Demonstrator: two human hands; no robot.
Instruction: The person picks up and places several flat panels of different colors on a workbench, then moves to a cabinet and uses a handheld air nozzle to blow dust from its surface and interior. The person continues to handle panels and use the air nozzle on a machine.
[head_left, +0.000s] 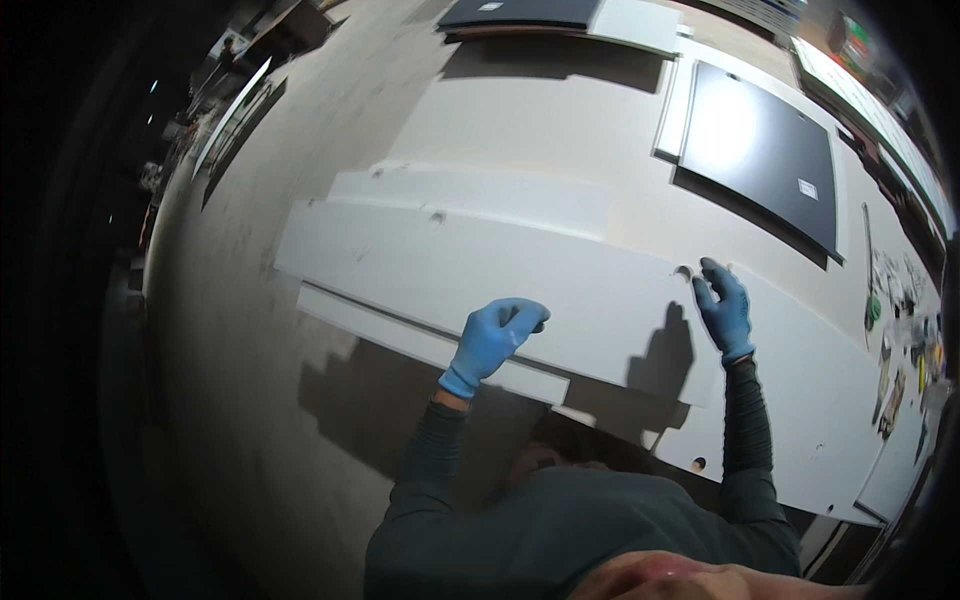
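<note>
A long white panel (480, 270) with a round hole near its right end lies flat in front of me. Above its near edge is my left hand (496, 340) in a blue glove, its fingers curled together; what they hold, if anything, is hidden. My right hand (728, 310), gloved alike, has thumb and fingers apart, right beside the hole (685, 272), with nothing visible in it. Its shadow falls on the panel. Along the near side runs a narrow white strip (430, 343). Another white panel (790, 400) with a hole extends under my right forearm.
Behind the long panel lies another white board (480, 195). A glossy dark panel (760, 150) with a small label rests on white boards at the far right. A second dark panel (530, 12) is at the far edge. Tools and small parts (900, 330) are scattered at right.
</note>
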